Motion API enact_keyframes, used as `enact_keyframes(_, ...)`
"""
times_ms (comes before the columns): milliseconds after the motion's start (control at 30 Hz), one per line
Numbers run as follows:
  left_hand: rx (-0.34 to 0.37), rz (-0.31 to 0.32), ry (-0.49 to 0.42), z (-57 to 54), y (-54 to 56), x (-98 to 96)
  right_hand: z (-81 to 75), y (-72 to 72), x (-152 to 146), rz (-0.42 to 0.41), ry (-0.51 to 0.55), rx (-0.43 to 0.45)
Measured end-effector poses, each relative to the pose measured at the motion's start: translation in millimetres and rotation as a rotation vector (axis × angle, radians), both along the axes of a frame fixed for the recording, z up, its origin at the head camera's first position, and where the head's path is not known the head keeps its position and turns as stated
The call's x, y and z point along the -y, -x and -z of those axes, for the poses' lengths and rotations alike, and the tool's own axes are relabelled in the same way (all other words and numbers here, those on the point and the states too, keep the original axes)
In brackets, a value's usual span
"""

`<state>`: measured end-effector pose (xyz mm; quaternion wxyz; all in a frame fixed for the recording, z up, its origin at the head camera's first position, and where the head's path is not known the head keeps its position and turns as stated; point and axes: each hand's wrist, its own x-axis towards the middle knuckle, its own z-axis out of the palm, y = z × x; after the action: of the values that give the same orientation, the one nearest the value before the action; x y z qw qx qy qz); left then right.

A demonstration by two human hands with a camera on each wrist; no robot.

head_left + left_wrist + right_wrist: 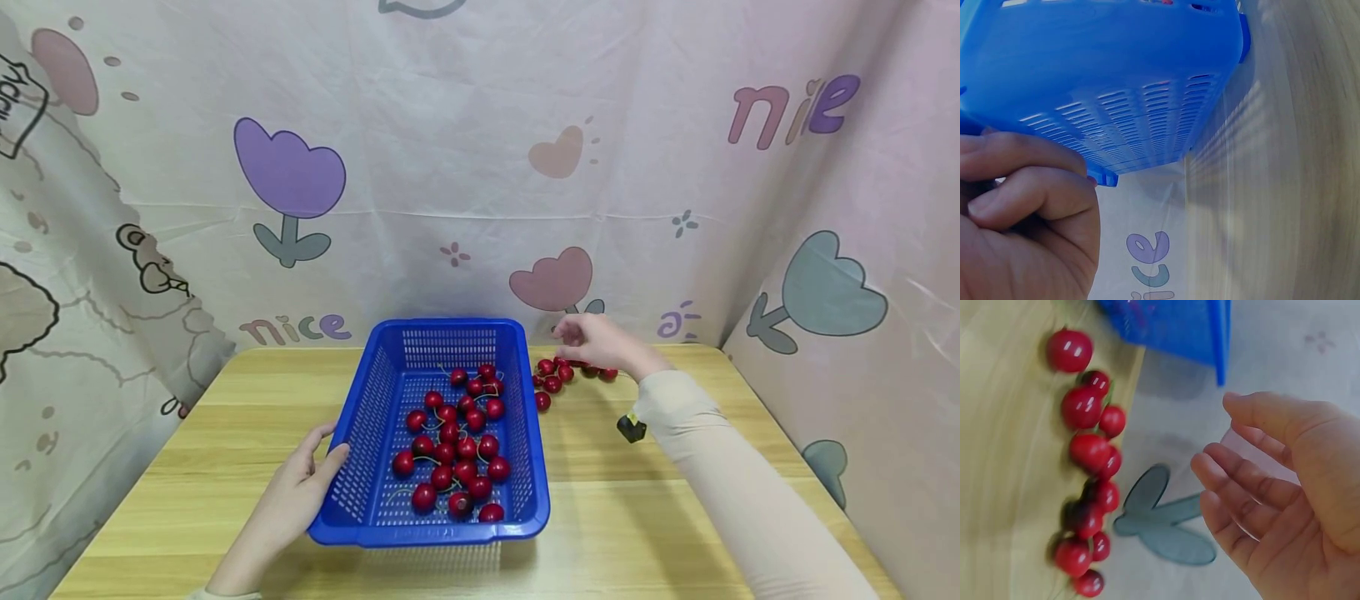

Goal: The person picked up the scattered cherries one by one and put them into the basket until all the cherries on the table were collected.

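A blue plastic basket (352,533) with slotted walls stands in the middle of the table, with many red cherries (465,472) spread over its floor, thin stems showing on some. My left hand (297,487) grips the basket's left rim, thumb on top; the left wrist view has that hand's curled fingers (1041,187) at the rim. To the right of the basket, my right hand (596,342) hovers over a second group of cherries (552,384). In the right wrist view its fingers (1235,500) are loosely bent with nothing between them, apart from the loose cherries (1082,407).
The light wood table (247,417) carries the basket and the loose cherries near its back edge. Behind and at both sides hangs a pale printed cloth (420,250) with flowers and letters. A small black object (632,428) sits at the right wrist.
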<state>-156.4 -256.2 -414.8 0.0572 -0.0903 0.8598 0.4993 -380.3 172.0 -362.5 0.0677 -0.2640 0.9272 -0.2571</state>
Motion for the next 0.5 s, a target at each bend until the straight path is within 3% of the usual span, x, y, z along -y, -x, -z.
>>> enact_keyframes(200, 0.003, -0.003, 0.000, -1.1, -0.8, -0.5, 18.2, 10.1, -24, 0.050, 0.018, 0.038)
enact_keyframes(500, 0.004, -0.002, -0.003, -0.9, -0.5, -0.4, 40.4, 14.7, -54, 0.128, -0.053, 0.040)
